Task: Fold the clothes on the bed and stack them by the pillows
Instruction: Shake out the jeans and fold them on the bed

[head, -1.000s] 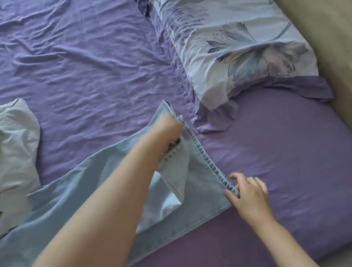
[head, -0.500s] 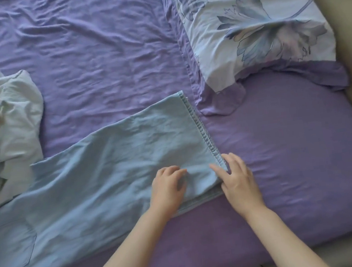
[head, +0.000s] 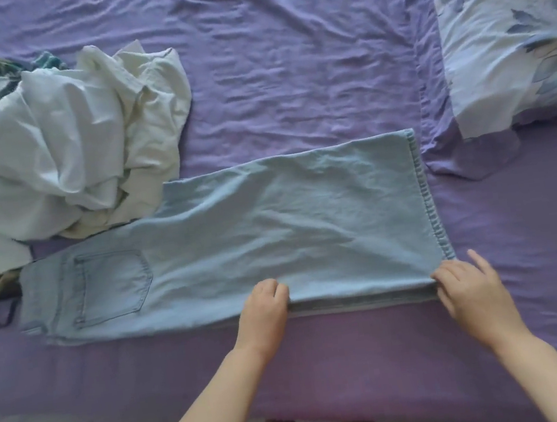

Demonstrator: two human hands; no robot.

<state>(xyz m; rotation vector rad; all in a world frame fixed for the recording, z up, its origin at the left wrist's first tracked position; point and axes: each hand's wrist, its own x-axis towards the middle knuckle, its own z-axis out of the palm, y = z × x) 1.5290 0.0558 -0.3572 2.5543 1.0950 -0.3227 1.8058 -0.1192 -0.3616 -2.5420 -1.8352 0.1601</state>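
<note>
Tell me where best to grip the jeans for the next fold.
Probably at the hem end: the jeans lie flat, legs stacked, hem toward the pillow. Come from the near edge, where the left hand and right hand already are, then carry the hem toward the waistband.

The jeans (head: 272, 225) are matt, pale denim with a ribbed stitched hem; the bed sheet (head: 287, 69) is creased matt cloth; the white garments (head: 78, 137) are thin, crumpled cloth; the pillow (head: 512, 42) is printed cotton-like fabric
</note>
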